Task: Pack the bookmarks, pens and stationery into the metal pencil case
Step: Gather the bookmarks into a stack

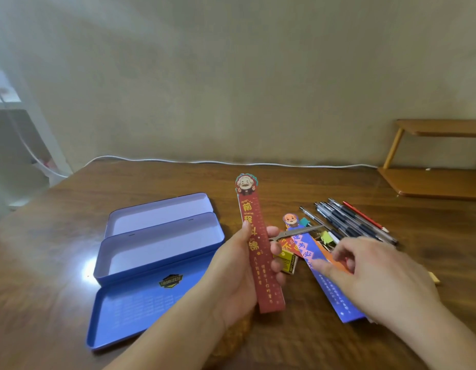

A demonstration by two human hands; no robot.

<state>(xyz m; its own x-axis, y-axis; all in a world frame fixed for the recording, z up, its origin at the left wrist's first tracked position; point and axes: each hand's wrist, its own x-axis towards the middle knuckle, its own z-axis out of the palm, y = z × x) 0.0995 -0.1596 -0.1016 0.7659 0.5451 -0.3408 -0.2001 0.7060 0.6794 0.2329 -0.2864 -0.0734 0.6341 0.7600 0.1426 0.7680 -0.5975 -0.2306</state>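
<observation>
Brown wooden table (325,188), shiny; wooden shelf rack (434,158) at far right, white cable (231,162) along the back edge. Blue metal pencil case (157,252) lies open at left, three tiers fanned out, all compartments bare; the nearest one has a printed chart and a dark badge.

Left hand (247,265) grips a red bookmark (261,252), thumb on its left side, fingers wrapped at the right; it stands nearly upright above the table, cartoon head on top, just right of the case. Right hand (365,273) is blurred, fingers loosely spread and pressing on a blue bookmark (335,297) lying flat; whether it pinches it, cannot tell.

Pens (349,222) lie bunched behind the right hand, red pencil (365,216) beside them. Small scissors (295,233) rest on the bookmark pile, yellow eraser (287,261) just under it, binder clips (326,237) near the pens.
</observation>
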